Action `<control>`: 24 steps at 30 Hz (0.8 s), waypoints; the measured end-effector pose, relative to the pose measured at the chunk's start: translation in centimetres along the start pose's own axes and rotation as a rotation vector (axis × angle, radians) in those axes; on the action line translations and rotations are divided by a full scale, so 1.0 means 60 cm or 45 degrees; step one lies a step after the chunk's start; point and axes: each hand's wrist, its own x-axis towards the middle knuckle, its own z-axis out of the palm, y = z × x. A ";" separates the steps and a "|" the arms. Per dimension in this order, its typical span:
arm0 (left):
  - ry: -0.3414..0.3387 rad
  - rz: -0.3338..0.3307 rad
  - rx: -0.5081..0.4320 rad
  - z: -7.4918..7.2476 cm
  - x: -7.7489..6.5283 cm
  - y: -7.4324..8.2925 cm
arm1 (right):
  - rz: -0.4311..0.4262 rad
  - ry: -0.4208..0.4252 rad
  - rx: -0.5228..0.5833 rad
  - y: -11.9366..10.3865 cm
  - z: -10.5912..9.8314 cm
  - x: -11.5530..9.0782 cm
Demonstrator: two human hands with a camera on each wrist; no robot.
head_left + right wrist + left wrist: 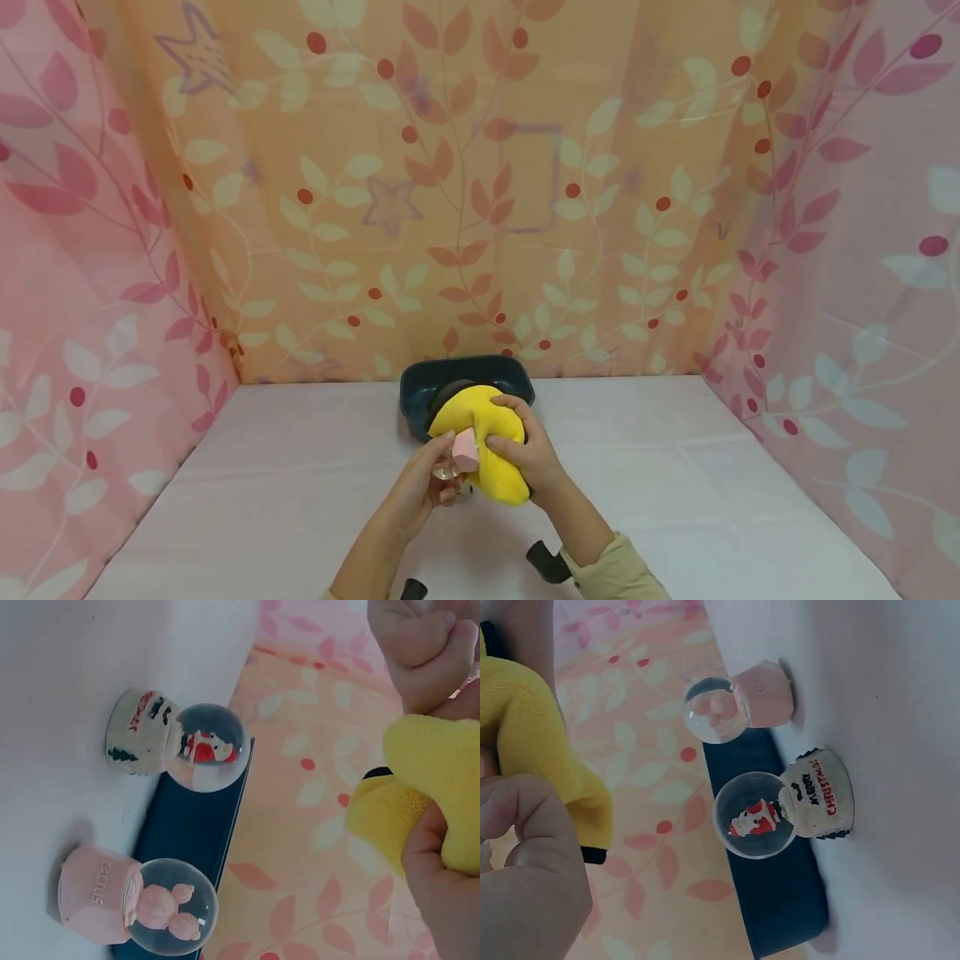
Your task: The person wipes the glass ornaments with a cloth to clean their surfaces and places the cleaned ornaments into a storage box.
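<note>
Left hand (420,483) raised over desk (675,500), fingers closed round clear ball of held globe (464,452); its pink base sits beside yellow cloth (501,479). Right hand (531,454): fingers and thumb clamped on cloth. Navy tray (413,402) behind, at middle of desk's far edge. Standing upright before tray: Santa globe (784,806) left, pink globe (739,703) right, apart.
</note>
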 end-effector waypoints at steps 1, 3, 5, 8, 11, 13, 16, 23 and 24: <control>-0.011 0.007 0.010 -0.001 0.001 -0.001 | 0.007 0.037 -0.004 0.001 0.001 0.001; -0.048 0.030 0.029 -0.003 0.003 -0.001 | 0.024 0.117 0.000 0.002 0.001 0.003; -0.087 0.050 0.058 -0.005 0.004 -0.001 | 0.047 0.203 0.012 0.003 0.000 0.005; -0.119 0.074 0.118 -0.007 0.006 0.002 | 0.075 0.301 0.041 0.003 -0.007 0.006; -0.047 0.071 0.224 -0.008 0.010 0.008 | 0.077 0.376 0.054 -0.001 -0.021 0.004; 0.012 0.069 0.300 -0.011 0.014 0.012 | 0.067 0.410 0.039 -0.005 -0.033 0.001; 0.050 0.095 0.379 -0.019 0.020 0.021 | 0.058 0.449 0.033 -0.011 -0.052 -0.002; 0.030 0.116 0.387 -0.040 0.036 0.036 | 0.086 0.497 0.008 -0.016 -0.081 -0.011; 0.027 0.107 0.351 -0.041 0.038 0.036 | 0.090 0.496 0.007 -0.015 -0.082 -0.012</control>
